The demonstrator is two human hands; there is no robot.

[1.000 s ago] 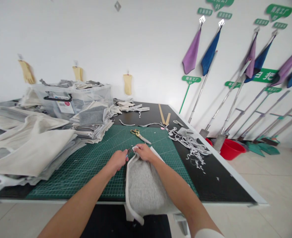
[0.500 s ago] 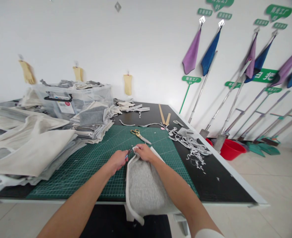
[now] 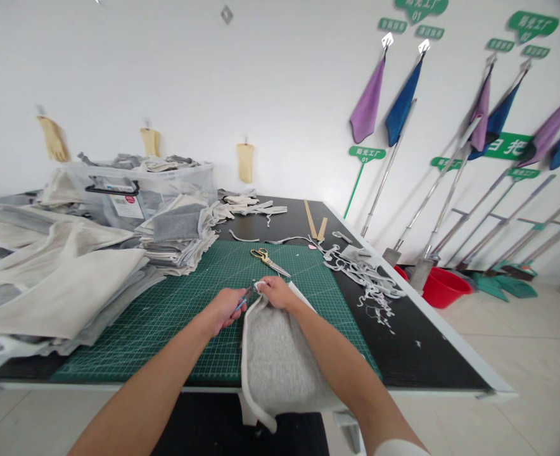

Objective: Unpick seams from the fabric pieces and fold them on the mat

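Observation:
My left hand (image 3: 229, 308) is closed around small blue-handled thread snips (image 3: 246, 297), their tips pointing toward the fabric edge. Pinched in my right hand (image 3: 276, 292) is the top corner of a grey fabric piece (image 3: 287, 364) with a pale bound edge. The fabric hangs down over the table's front edge, partly covered by my right forearm. Snip tips and corner are close together; whether they touch I cannot tell. Just beyond my hands, gold-handled scissors (image 3: 270, 261) lie on the green cutting mat (image 3: 166, 329).
Fabric stacks (image 3: 180, 234) and a large loose pile (image 3: 61, 278) lie on the left, before a clear plastic bin (image 3: 166, 183). On the right are tangled trimmings (image 3: 365, 272) and wooden strips (image 3: 311, 218). A red basin (image 3: 444, 288) and long-handled tools stand on the floor beyond the table's right edge.
My left hand has shifted slightly left, drawing the snips back a little from the fabric corner. The right hand and fabric have barely moved.

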